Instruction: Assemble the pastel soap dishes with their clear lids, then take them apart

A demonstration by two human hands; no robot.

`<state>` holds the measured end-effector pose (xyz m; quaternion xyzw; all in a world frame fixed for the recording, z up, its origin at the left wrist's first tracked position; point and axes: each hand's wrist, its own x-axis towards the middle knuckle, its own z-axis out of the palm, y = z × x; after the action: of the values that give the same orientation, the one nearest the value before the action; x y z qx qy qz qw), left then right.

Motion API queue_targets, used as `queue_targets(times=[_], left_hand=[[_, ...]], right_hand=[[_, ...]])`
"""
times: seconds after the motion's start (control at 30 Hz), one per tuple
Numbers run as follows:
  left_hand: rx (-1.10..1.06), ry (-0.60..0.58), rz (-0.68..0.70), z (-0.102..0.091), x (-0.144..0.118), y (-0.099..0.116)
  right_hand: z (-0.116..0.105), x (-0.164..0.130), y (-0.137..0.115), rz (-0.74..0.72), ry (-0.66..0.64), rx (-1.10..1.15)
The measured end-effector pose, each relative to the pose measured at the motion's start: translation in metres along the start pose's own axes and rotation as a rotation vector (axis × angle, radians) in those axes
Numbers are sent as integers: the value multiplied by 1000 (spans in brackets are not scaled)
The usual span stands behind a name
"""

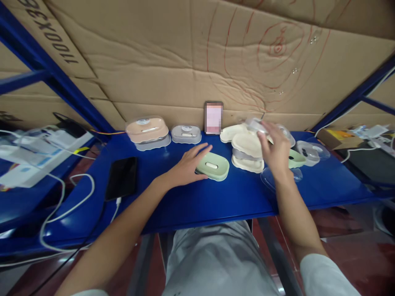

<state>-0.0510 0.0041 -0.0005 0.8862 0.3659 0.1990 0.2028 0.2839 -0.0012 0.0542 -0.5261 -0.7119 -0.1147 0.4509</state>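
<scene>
My left hand point(187, 166) is at the left end of a green oval box point(213, 165) with a pale handle on its top. Its fingers and thumb are stretched out and apart; whether they touch the box is hard to tell. My right hand point(277, 146) pinches a clear plastic cover point(255, 124) above the cream pieces. Under and beside it lie a cream curved piece point(232, 132) and a stack of cream trays point(247, 146) with a grey layer between. A green part point(296, 158) and a clear lid point(269, 179) lie by my right wrist, partly hidden.
Peach box point(146, 129) and grey box point(186, 134) stand at the back left. A phone point(213, 118) leans on the cardboard wall point(154, 61). A black tablet point(121, 178) with a white cable lies left on the blue table point(191, 205). More clear lids point(308, 152) lie right.
</scene>
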Motion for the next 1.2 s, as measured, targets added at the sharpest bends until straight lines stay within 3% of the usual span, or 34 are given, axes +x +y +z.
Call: queue_targets(times=[0.07,0.13,0.27,0.4,0.5,0.57,0.67,0.73,0.8,0.9,0.97,1.07,1.13,1.2], left_hand=[[47,-41,58,4,2,4],[65,-77,83,7,3,7],[53,-79,85,7,3,11],[46,-23,85,4,4,13],[58,63,82,4,5,16],[61,145,88,3,5,18],[62,243,98,3,4,19],[69,275,103,3,3,20],[70,332,106,3,2,21],[68,461,96,-1,0,25],[86,389,105,-6,-2,28],[158,65,80,-13,-6,29],[179,-90,15,-14,-8,28],[149,-165,-29,-13,-9,26]], right_hand=[[-4,7,26,77,97,-89],[-1,11,48,123,100,-157],[14,10,74,177,-9,-209],[20,6,79,212,-101,-224],[15,5,65,183,-69,-209],[13,2,43,61,-92,-121],[15,-9,-2,-255,-359,103],[20,-18,-26,-383,-535,209],[22,-22,-36,-380,-571,238],[19,-17,-26,-269,-450,171],[12,-8,-7,-179,-318,78],[5,5,26,-55,-169,-48],[4,10,47,11,-150,-102],[5,14,65,70,-167,-149]])
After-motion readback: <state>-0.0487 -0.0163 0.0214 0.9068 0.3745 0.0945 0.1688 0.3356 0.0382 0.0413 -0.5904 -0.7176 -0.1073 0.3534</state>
